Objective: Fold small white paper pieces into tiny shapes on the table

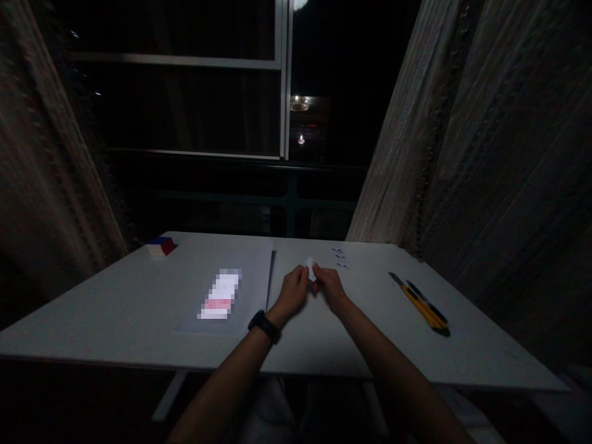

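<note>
My left hand (292,291) and my right hand (329,286) meet over the middle of a white table (139,314). Both pinch a small white piece of paper (311,270) between their fingertips, just above the tabletop. A black watch (264,325) is on my left wrist. The scene is dim, so the paper's exact shape is hard to make out.
A yellow and black utility knife (422,304) lies to the right. Tiny paper bits (340,257) lie beyond my hands. A grey sheet (231,290) with a blurred patch lies to the left, a red, white and blue block (160,245) at the far left corner. Curtains hang on both sides of a dark window.
</note>
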`<state>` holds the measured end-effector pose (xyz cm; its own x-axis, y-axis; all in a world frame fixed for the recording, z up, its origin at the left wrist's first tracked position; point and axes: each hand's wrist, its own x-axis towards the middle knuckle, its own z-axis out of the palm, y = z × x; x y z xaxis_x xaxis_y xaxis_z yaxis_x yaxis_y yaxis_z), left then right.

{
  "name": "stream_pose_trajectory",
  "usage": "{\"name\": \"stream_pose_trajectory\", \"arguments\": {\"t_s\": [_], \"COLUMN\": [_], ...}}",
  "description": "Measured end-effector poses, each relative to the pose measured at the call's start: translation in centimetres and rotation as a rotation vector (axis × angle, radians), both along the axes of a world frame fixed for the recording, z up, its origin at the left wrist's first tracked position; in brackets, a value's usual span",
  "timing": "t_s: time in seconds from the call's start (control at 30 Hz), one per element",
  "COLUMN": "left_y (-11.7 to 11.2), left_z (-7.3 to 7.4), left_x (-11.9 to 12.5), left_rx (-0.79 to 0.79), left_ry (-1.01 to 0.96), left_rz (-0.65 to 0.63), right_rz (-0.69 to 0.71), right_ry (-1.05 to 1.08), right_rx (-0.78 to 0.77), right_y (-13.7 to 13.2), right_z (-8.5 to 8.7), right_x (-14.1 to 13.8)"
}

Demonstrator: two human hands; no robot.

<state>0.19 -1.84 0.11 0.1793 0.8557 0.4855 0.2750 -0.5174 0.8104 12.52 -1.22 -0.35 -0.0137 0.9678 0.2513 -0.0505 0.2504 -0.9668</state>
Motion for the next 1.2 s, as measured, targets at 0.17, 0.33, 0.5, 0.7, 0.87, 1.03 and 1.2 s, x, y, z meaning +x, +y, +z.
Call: {"name": "stream_pose_trajectory", "arguments": {"t_s": [0.17, 0.33, 0.5, 0.7, 0.87, 1.03, 1.2], "left_y": [0.0, 0.6, 1.0, 0.9, 0.7, 0.7, 0.5], "left_z": [0.1, -0.2, -0.3, -0.2, -0.1, -0.1, -0.1], "left_x": [-0.1, 0.1, 0.4, 0.6, 0.6, 0.6, 0.5], "left_rx": [-0.039, -0.077, -0.15, -0.284, -0.307, -0.276, -0.288], "left_ry": [-0.042, -0.06, -0.152, -0.286, -0.338, -0.323, -0.278], "left_rz": [0.0, -0.035, -0.089, -0.165, -0.212, -0.194, -0.204], "right_rz": [-0.134, -0.159, -0.131, -0.082, -0.033, 0.018, -0.023], "right_ry": [-0.079, -0.095, -0.013, 0.127, 0.311, 0.268, 0.214], "right_rx": [0.072, 0.074, 0.029, -0.016, -0.082, -0.119, -0.119], "right_y": [-0.3, -0.2, -0.1, -0.4, -0.5, -0.4, -0.5], "right_z": [0.5, 0.4, -0.2, -0.5, -0.4, -0.3, -0.1], "right_x": [0.0, -0.3, -0.6, -1.7, -2.3, -1.8, -1.8]}}
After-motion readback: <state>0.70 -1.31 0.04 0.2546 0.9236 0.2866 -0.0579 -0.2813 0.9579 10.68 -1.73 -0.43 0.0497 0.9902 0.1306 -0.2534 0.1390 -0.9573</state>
